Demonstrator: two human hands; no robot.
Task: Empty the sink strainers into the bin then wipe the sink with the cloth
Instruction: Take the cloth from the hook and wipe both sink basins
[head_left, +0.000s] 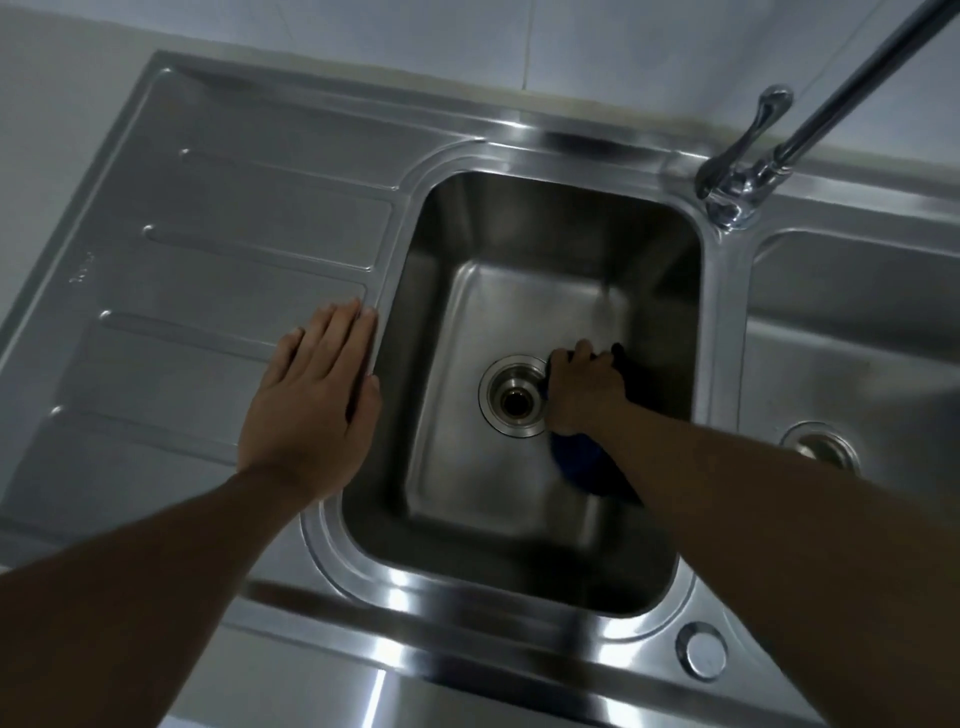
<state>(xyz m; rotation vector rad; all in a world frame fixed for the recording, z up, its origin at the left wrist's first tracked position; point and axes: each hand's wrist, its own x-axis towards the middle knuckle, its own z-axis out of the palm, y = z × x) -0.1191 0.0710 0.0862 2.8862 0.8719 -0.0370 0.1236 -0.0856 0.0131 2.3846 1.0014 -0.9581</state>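
A stainless steel sink (524, 208) has a deep middle basin with an open drain (515, 396) in its floor; no strainer sits in it. My right hand (584, 389) is down in the basin just right of the drain, pressing a dark blue cloth (579, 460) against the basin floor. The cloth sticks out below and behind the hand. My left hand (314, 400) lies flat, fingers spread, on the draining board at the basin's left rim and holds nothing.
The ribbed draining board (208, 270) runs to the left. A chrome tap (748, 176) with a long spout stands at the back right. A second basin (852, 332) with its own drain (818, 448) lies to the right. A round plug hole cap (701, 652) sits on the front rim.
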